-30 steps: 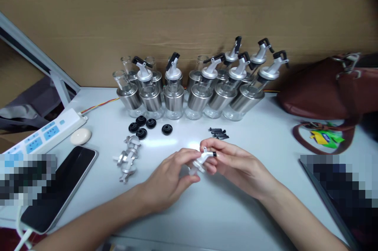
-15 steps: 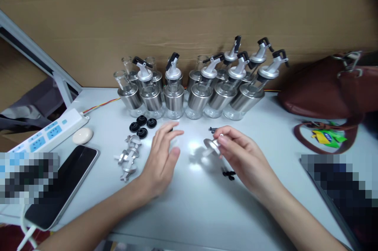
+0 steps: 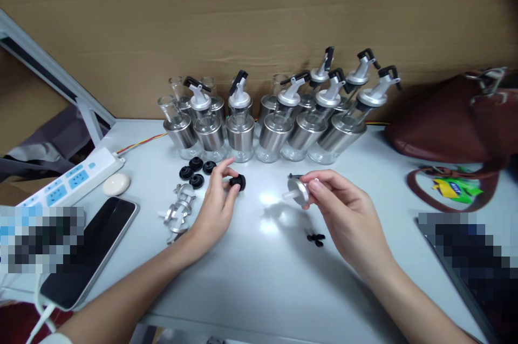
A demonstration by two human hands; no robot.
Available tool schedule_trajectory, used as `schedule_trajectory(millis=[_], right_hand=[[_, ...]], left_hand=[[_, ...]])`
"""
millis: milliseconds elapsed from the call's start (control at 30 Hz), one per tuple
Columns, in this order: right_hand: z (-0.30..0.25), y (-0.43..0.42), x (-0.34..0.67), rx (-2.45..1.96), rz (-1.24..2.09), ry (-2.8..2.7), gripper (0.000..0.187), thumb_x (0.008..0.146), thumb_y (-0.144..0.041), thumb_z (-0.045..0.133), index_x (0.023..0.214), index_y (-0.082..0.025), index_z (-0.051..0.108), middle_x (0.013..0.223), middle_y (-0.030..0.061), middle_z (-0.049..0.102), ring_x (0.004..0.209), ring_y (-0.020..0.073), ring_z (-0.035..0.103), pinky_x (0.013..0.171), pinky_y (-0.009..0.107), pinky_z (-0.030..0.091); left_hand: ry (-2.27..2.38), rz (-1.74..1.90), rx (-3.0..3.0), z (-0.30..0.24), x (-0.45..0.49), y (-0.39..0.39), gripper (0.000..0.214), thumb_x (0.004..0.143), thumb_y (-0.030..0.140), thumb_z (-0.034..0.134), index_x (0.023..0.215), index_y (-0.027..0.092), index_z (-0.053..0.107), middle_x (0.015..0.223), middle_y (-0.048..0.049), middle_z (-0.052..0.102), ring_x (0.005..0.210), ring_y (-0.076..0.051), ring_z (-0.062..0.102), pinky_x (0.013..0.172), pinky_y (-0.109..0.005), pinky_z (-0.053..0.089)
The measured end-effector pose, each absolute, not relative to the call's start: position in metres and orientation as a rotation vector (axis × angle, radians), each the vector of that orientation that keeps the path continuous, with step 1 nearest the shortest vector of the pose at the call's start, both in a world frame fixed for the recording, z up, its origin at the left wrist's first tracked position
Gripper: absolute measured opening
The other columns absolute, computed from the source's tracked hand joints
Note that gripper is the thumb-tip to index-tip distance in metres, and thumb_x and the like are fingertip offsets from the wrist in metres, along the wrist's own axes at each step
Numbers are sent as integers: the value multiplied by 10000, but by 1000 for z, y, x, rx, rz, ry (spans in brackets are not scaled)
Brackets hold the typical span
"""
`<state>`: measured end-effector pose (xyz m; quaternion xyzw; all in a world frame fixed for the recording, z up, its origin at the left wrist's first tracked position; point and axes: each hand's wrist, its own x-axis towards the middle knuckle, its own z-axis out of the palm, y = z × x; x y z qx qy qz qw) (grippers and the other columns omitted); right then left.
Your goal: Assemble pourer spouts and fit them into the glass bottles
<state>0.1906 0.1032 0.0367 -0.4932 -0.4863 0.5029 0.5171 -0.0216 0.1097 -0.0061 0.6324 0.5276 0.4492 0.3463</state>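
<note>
Between thumb and fingers, my left hand pinches a round black rubber stopper above the table. My right hand grips a silver pourer spout, its flat disc and pale stem facing left. Several more black stoppers lie left of my left hand. Nearby, loose silver pourer spouts are clustered beside my left wrist and partly hidden by it. A small pile of tiny black parts sits below my right hand. Part of a dark piece shows behind my right fingers.
Glass bottles with steel sleeves stand in rows at the back, several topped with pourers. A power strip, white oval object and phone lie left. On the right are a brown bag and a green-yellow packet.
My left hand has closed around a black stopper, having been open before. The spout in my right hand has turned so its disc shows more, and shifted slightly right.
</note>
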Motion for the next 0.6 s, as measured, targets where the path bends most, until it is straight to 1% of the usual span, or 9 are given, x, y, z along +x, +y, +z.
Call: schedule_trajectory(millis=[67, 100, 267, 367, 433, 500, 600], right_hand=[[39, 103, 189, -1205, 1160, -1223, 99, 810, -328, 696, 812, -229, 692, 576, -46, 634, 570, 111, 572, 604, 231, 438], [40, 102, 187, -1218, 1151, -1260, 89, 801, -312, 700, 810, -224, 688, 576, -42, 645, 569, 114, 585, 592, 229, 442], [36, 98, 180, -1215, 1158, -1431, 87, 776, -291, 722, 792, -210, 693, 666, -10, 714, 625, 135, 656, 596, 229, 488], [32, 96, 178, -1177, 1098, -1490, 59, 777, -266, 730, 775, -217, 698, 723, -9, 733, 665, 129, 673, 643, 224, 516], [29, 96, 178, -1160, 1068, -1505, 40, 781, -245, 733, 795, -226, 701, 744, -17, 739, 676, 122, 680, 653, 214, 524], [27, 96, 179, -1152, 1050, -1516, 72, 777, -234, 742, 843, -237, 714, 790, -16, 755, 700, 123, 692, 665, 212, 531], [27, 95, 181, -1146, 1027, -1550, 98, 776, -229, 751, 871, -250, 739, 821, -11, 776, 734, 132, 710, 683, 215, 533]], left_hand=[[1309, 1204, 1563, 1, -17, 104, 348, 931, 221, 457, 1270, 239, 379, 1038, -51, 552, 1004, -171, 590, 865, -312, 510], [1271, 1222, 1498, 5, -14, 100, 319, 928, 228, 480, 1237, 241, 401, 1014, -42, 573, 985, -163, 608, 845, -291, 518], [1057, 1305, 1128, 22, -4, 82, 261, 861, 165, 628, 1073, 257, 507, 909, 18, 651, 925, -115, 661, 830, -217, 534], [994, 1324, 1074, 24, -2, 78, 264, 821, 114, 678, 1009, 259, 562, 927, 23, 669, 933, -111, 678, 817, -201, 547], [982, 1337, 1071, 24, -2, 78, 267, 790, 100, 714, 982, 259, 618, 990, 14, 652, 967, -123, 678, 824, -206, 556], [995, 1339, 1134, 24, -4, 79, 242, 774, 96, 731, 948, 258, 686, 1036, 5, 627, 997, -130, 666, 841, -204, 555], [1040, 1339, 1273, 24, -6, 80, 231, 764, 73, 731, 891, 265, 744, 983, 12, 637, 972, -96, 644, 876, -152, 513]])
